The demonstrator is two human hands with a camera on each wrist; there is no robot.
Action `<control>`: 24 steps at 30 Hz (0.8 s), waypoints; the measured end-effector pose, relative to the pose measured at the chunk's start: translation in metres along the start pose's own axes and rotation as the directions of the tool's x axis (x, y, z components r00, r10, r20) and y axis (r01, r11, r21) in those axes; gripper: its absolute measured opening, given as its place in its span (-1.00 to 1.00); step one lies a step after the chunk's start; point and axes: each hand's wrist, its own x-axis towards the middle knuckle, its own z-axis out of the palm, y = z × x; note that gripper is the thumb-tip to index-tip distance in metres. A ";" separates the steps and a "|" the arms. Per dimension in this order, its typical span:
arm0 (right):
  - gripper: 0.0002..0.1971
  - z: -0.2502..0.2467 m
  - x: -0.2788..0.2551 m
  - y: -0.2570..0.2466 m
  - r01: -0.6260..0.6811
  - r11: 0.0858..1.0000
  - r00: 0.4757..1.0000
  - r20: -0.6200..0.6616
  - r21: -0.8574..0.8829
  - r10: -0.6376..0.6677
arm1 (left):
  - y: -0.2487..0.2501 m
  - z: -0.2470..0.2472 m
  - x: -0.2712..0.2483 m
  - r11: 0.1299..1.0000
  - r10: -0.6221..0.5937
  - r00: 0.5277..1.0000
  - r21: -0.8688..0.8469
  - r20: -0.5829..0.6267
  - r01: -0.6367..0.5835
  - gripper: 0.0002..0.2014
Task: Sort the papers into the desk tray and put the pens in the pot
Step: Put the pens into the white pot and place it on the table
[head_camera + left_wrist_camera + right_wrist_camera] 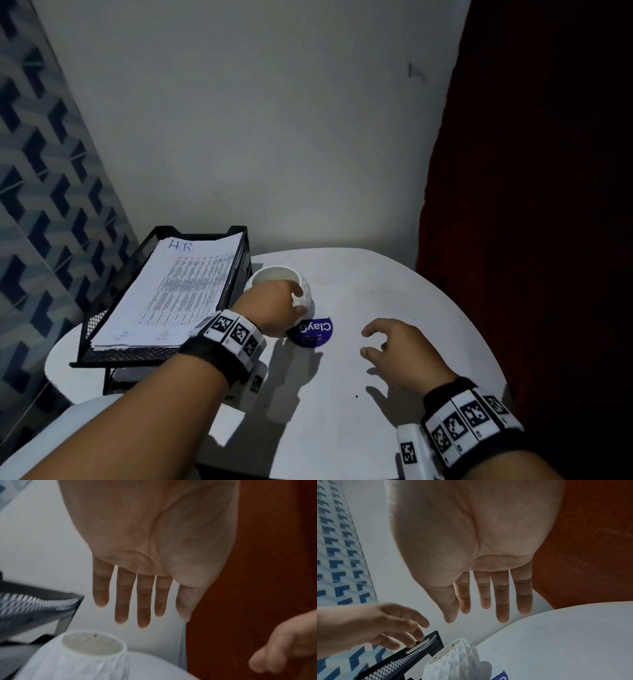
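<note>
Left grip (274,306) released, fingers straight (hovering just over the white pot (303,284)), right grip (399,351) released above the white bench (394,291), papers (178,291) stacked in the black mesh desk tray (236,274) left of the left grip, no pens visible.

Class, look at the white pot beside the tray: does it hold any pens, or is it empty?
Empty: the left wrist view looks into the white pot and shows only bare inner wall.

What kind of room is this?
Probably a small home or office desk corner: a black mesh desk tray holding printed papers, and a white faceted pot on a round white table.
</note>
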 end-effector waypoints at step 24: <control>-0.80 -0.036 0.021 -0.014 0.140 0.814 0.942 -0.330 0.563 0.066 | -0.069 -0.046 -0.033 0.815 -0.087 0.989 -0.580 -0.120 0.001 -0.91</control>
